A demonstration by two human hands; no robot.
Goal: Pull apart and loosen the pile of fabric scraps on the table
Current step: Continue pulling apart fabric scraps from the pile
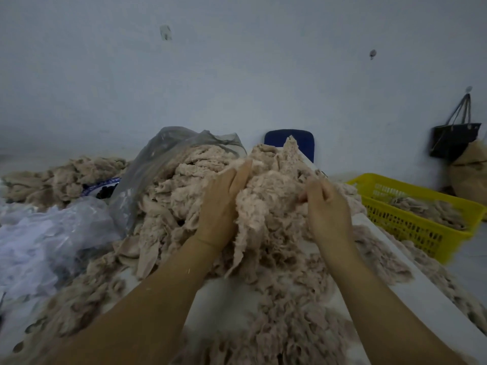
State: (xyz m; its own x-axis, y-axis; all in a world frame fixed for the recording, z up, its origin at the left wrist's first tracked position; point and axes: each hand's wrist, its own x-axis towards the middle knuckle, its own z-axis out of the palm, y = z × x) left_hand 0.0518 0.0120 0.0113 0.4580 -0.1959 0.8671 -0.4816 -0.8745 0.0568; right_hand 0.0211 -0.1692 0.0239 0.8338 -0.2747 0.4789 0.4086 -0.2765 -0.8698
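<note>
Head view.

- Pile of fabric scraps [200, 180]: beige-pink, frayed, heaped at the middle of the white counter [229, 296]. Looser scraps are spread toward the near edge and under both forearms.
- Left grip [221, 204]: released. The fingers are held straight and laid flat against the left side of a raised clump at the top of the pile.
- Right grip [329, 209]: clenched on the pile. The fingers are curled and scraps are pinched at the right side of the same clump.
- Clear plastic bag [163, 154]: crumpled, set against the far left of the pile, which is partly covered by it.
- White plastic sheeting [47, 233]: bunched at the left of the counter.
- Second heap of scraps [66, 177]: seen at far left, behind the sheeting.
- Yellow basket [411, 189]: perforated, placed to the right of the counter, with some scraps contained in it.
- Blue chair back [303, 140]: seen behind the pile.
- Black bag [453, 140]: hung on the wall at far right.
</note>
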